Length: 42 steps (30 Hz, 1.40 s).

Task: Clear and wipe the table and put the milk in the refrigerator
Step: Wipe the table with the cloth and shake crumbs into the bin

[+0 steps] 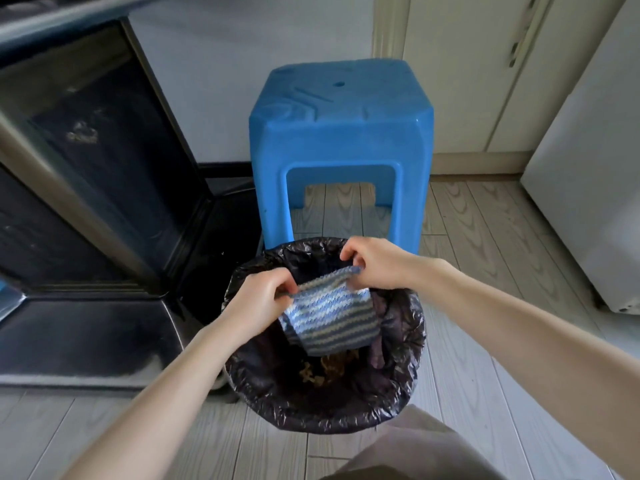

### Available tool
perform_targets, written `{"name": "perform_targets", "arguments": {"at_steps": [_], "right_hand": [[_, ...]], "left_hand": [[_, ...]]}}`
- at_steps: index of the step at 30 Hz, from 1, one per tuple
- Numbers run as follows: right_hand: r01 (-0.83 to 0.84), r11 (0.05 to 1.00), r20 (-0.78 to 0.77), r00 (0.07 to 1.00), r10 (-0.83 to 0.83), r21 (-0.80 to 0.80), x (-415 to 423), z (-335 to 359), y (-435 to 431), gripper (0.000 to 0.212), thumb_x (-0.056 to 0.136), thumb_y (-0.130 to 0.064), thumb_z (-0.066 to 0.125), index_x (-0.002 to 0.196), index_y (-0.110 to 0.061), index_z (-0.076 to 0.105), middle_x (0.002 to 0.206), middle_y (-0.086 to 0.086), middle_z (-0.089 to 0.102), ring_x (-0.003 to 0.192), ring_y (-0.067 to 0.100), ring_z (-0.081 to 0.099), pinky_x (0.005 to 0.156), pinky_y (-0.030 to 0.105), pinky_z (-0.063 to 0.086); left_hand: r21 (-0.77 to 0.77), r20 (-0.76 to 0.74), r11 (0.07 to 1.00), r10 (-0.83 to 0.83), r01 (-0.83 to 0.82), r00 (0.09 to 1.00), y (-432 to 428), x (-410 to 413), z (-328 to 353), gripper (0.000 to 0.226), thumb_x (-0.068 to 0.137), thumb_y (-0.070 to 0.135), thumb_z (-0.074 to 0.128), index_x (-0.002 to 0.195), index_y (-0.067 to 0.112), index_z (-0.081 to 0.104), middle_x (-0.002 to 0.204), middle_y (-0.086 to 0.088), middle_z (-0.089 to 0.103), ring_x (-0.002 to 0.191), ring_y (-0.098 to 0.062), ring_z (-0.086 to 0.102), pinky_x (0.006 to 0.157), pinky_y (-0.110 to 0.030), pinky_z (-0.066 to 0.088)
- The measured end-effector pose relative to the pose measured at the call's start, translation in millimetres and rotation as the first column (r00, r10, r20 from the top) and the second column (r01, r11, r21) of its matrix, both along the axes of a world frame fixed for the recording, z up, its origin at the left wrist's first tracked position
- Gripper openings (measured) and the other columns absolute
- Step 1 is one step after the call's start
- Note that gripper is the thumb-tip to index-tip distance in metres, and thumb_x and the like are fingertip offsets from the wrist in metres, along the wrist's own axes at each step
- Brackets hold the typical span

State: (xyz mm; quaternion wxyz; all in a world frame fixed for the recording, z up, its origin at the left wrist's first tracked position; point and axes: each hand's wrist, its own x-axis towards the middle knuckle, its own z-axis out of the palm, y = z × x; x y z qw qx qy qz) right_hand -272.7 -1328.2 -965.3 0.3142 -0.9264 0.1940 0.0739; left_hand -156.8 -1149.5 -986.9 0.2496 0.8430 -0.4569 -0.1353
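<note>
A blue-and-grey striped cloth point(329, 320) hangs over the mouth of a bin lined with a black bag point(408, 344). My left hand point(259, 299) pinches the cloth's left upper corner. My right hand point(374, 261) pinches its right upper corner, a little higher. The cloth droops between them into the bin. Brown scraps point(329, 368) lie at the bottom of the bag, below the cloth. The milk and the table are out of view.
A blue plastic stool point(339, 133) stands right behind the bin. A dark glossy cabinet point(97, 168) fills the left side. A white appliance point(595, 188) stands at the right, with cream cupboard doors point(467, 64) behind. The floor is pale wood-look tile point(485, 237).
</note>
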Motion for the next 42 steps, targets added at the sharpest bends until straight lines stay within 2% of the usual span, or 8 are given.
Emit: {"name": "perform_targets", "arguments": {"at_steps": [4, 10, 17, 22, 26, 31, 35, 42], "right_hand": [[-0.177, 0.982, -0.097, 0.981, 0.170, -0.063, 1.7, -9.8, 15.1, 0.053, 0.072, -0.037, 0.074, 0.118, -0.019, 0.056, 0.107, 0.000, 0.048, 0.101, 0.015, 0.048, 0.091, 0.029, 0.039], [-0.022, 0.992, 0.075, 0.997, 0.013, 0.126, 2.0, -6.0, 22.6, 0.028, 0.077, -0.028, 0.069, 0.092, -0.006, 0.059, 0.085, 0.001, 0.056, 0.075, 0.015, 0.052, 0.061, 0.022, 0.040], [-0.029, 0.973, 0.025, 0.999, 0.024, 0.227, 2.9, -3.3, 27.9, 0.015, 0.080, -0.032, 0.068, 0.075, -0.018, 0.063, 0.061, -0.008, 0.049, 0.055, 0.004, 0.042, 0.047, 0.010, 0.032], [0.183, 0.927, 0.212, 0.942, -0.261, 0.327, 2.0, -1.3, 28.9, 0.025, 0.086, -0.023, 0.058, 0.068, -0.013, 0.044, 0.062, -0.004, 0.038, 0.055, 0.011, 0.034, 0.047, 0.017, 0.028], [0.034, 0.981, 0.469, 0.874, -0.123, 0.193, 11.5, -2.2, 47.8, 0.017, 0.087, -0.009, 0.056, 0.103, -0.005, 0.059, 0.089, -0.007, 0.052, 0.083, 0.009, 0.047, 0.063, 0.011, 0.034], [-0.225, 0.972, 0.272, 0.942, 0.197, 0.075, 12.8, -13.4, 55.1, 0.023, 0.082, 0.000, 0.056, 0.103, -0.003, 0.064, 0.097, 0.001, 0.060, 0.089, 0.009, 0.050, 0.069, 0.006, 0.034], [0.069, 0.997, 0.158, 0.985, -0.074, 0.037, 3.5, -20.8, 31.0, 0.024, 0.084, -0.006, 0.051, 0.105, -0.009, 0.062, 0.110, 0.009, 0.064, 0.099, 0.023, 0.058, 0.075, 0.022, 0.038], [-0.049, 0.996, 0.250, 0.968, 0.027, 0.080, 10.6, -27.7, 68.1, 0.027, 0.084, -0.004, 0.051, 0.111, -0.005, 0.054, 0.115, 0.015, 0.056, 0.104, 0.027, 0.054, 0.086, 0.028, 0.039]], "left_hand": [[-0.068, -0.102, 0.996, -0.062, 0.056, 0.993, -6.7, -6.5, 5.5, 0.027, 0.076, 0.001, 0.066, 0.069, 0.026, 0.058, 0.071, 0.014, 0.059, 0.070, 0.009, 0.056, 0.064, -0.003, 0.041], [-0.235, -0.470, 0.957, 0.043, -0.172, 0.882, -0.8, -7.3, 7.4, 0.021, 0.075, -0.006, 0.068, 0.076, 0.015, 0.064, 0.077, -0.001, 0.068, 0.065, 0.000, 0.065, 0.064, -0.011, 0.051], [-0.173, -0.487, 0.975, 0.038, -0.139, 0.873, -4.3, -6.2, 10.1, 0.024, 0.078, -0.002, 0.066, 0.082, 0.022, 0.064, 0.083, 0.004, 0.068, 0.077, 0.002, 0.065, 0.067, -0.009, 0.049], [-0.123, -0.988, 0.772, -0.038, -0.623, 0.147, -7.7, -6.1, 11.1, 0.060, 0.092, 0.059, 0.026, 0.136, 0.022, 0.042, 0.141, -0.003, 0.043, 0.135, -0.018, 0.033, 0.110, -0.043, 0.022], [-0.057, -0.979, 0.724, -0.177, -0.688, -0.105, -16.7, -15.8, 7.1, 0.077, 0.086, 0.070, 0.014, 0.138, 0.020, 0.040, 0.139, -0.011, 0.047, 0.128, -0.026, 0.043, 0.102, -0.046, 0.035], [0.008, -0.970, 0.709, -0.167, -0.706, -0.178, -21.2, -22.0, 5.0, 0.077, 0.085, 0.072, 0.017, 0.140, 0.022, 0.037, 0.140, -0.014, 0.044, 0.129, -0.034, 0.041, 0.103, -0.055, 0.029], [-0.009, -0.970, 0.721, -0.175, -0.693, -0.170, -15.4, -20.8, 2.3, 0.073, 0.086, 0.067, 0.015, 0.143, 0.022, 0.030, 0.149, -0.013, 0.033, 0.141, -0.030, 0.021, 0.107, -0.065, 0.006], [0.046, -0.976, 0.698, -0.122, -0.715, -0.181, -28.6, -30.4, -8.5, 0.073, 0.090, 0.065, 0.011, 0.138, 0.017, 0.039, 0.132, -0.017, 0.051, 0.116, -0.033, 0.051, 0.097, -0.052, 0.037]]}}
